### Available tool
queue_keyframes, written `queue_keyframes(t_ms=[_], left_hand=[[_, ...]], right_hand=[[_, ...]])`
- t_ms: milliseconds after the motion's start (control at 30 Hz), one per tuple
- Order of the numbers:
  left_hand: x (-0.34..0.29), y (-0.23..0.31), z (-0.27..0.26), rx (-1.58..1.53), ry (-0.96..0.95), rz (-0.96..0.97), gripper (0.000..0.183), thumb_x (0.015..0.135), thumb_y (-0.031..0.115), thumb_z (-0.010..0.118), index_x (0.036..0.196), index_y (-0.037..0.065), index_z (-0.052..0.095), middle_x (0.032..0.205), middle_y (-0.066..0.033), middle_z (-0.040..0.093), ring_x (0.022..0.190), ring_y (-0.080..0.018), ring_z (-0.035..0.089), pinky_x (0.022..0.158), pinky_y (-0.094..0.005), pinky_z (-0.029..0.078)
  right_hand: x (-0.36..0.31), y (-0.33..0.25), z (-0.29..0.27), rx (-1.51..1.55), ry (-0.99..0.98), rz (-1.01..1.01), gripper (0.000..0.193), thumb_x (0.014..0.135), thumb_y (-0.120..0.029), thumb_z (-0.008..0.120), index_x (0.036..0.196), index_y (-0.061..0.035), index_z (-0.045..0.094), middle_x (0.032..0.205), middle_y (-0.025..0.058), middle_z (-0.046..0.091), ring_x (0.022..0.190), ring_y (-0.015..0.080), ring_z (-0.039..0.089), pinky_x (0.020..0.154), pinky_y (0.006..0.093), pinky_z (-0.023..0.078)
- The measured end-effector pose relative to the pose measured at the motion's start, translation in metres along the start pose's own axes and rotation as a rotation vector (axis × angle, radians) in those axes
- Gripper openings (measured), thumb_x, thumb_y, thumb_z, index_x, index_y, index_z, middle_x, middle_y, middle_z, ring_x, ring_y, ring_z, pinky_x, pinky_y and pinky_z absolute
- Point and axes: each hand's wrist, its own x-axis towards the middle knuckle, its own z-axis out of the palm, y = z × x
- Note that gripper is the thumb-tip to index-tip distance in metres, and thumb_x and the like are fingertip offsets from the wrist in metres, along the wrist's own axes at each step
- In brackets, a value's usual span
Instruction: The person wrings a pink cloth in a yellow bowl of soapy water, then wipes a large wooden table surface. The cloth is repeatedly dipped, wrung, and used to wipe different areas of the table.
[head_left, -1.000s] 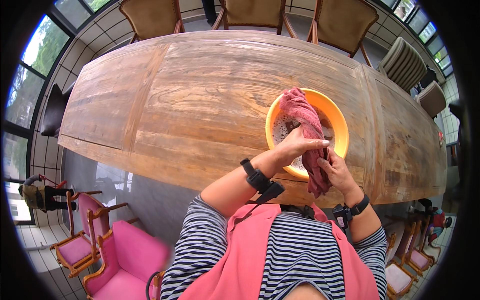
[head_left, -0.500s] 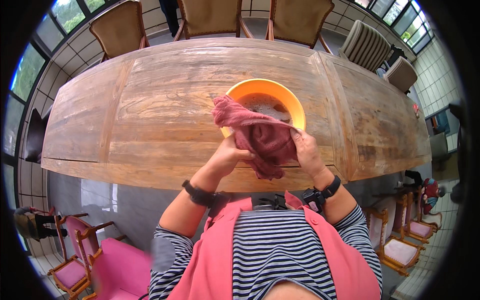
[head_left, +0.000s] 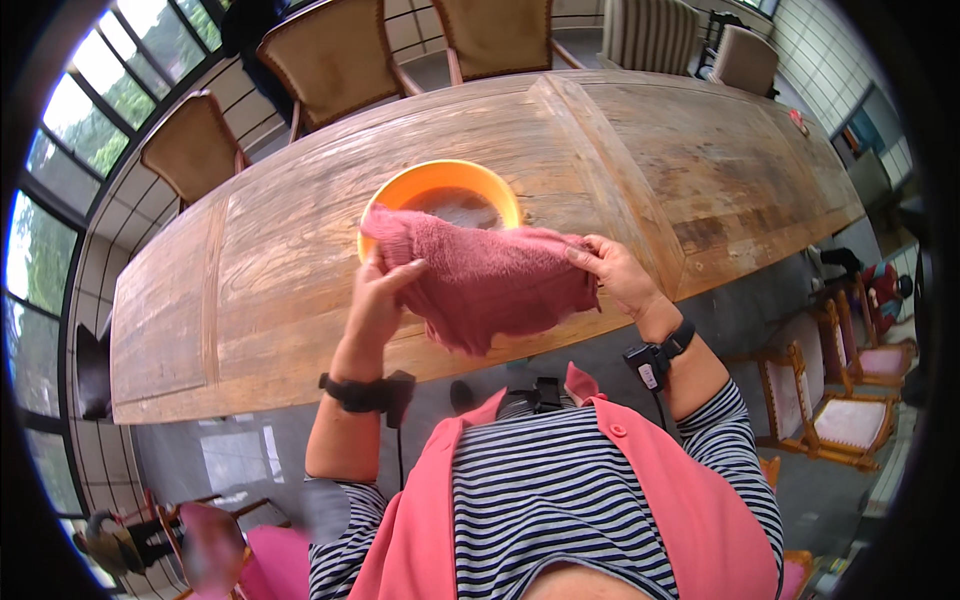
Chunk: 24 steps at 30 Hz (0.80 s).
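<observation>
- Your left grip (head_left: pixel 382 292), left of the frame's centre, is closed on the cloth's left end, thumb laid across the near face.
- The pink-red cloth (head_left: pixel 505 285) hangs spread between your hands at mid-frame, sagging in folds and hiding the near part of the yellow-orange basin (head_left: pixel 440 174).
- Your right grip (head_left: pixel 625 278), right of centre, pinches the cloth's upper right corner between thumb and fingers.
- Your left forearm stands nearly vertical in the frame, a dark wristband (head_left: pixel 350 394) around it; your right forearm slants up and leftward from the lower right, also banded.
- At the left, windows (head_left: pixel 45 250) line the room; a pink chair (head_left: pixel 275 562) sits lower left, partly blurred.
- The wooden surface (head_left: pixel 290 310) spans the middle, carrying the basin with its cloudy water (head_left: pixel 462 207).
- Brown chairs (head_left: pixel 330 62) stand along the top, a striped chair (head_left: pixel 648 38) at upper right, and wood-framed chairs (head_left: pixel 850 422) at lower right.
</observation>
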Motion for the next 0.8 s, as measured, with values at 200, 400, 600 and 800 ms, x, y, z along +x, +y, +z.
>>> queue_keyframes(t_ms=[200,400,600,800], left_hand=[[0.012,0.007,0.095,0.439,-0.148,0.294,0.047,0.095,0.002,0.067,0.139,0.004,0.051,0.127,-0.0135,0.067,0.111,-0.0189,0.068,0.092,-0.0363,0.058],[-0.012,-0.034,0.215,0.946,-0.809,0.757,0.049,0.09,0.007,0.073,0.137,0.005,0.062,0.113,-0.0167,0.068,0.113,-0.0314,0.067,0.094,-0.0349,0.055],[0.002,-0.044,0.195,0.488,-0.921,-0.156,0.036,0.102,0.016,0.063,0.134,0.0,0.065,0.117,-0.0068,0.071,0.104,-0.0159,0.069,0.086,-0.0308,0.059],[0.019,-0.069,0.193,-0.102,-0.38,-0.439,0.044,0.112,0.04,0.049,0.1,0.001,0.064,0.084,-0.0165,0.074,0.064,-0.0271,0.072,0.056,-0.0358,0.061]], right_hand=[[-0.015,0.002,-0.034,-1.208,0.712,-0.613,0.054,0.098,-0.024,0.074,0.144,-0.0052,0.054,0.138,0.0092,0.062,0.122,0.0225,0.06,0.101,0.0381,0.049],[-0.038,0.029,-0.009,-0.315,0.161,-0.522,0.06,0.088,-0.02,0.079,0.141,-0.0048,0.054,0.142,0.0178,0.058,0.133,0.0325,0.053,0.107,0.0418,0.045],[-0.055,0.012,-0.028,-0.536,0.016,-0.532,0.06,0.086,-0.022,0.08,0.139,-0.0053,0.055,0.14,0.0177,0.059,0.131,0.0328,0.055,0.106,0.0416,0.046],[-0.064,0.017,-0.012,-0.671,-0.13,-0.584,0.061,0.085,-0.024,0.081,0.137,-0.0059,0.057,0.138,0.0176,0.06,0.129,0.0331,0.056,0.105,0.0415,0.047]])
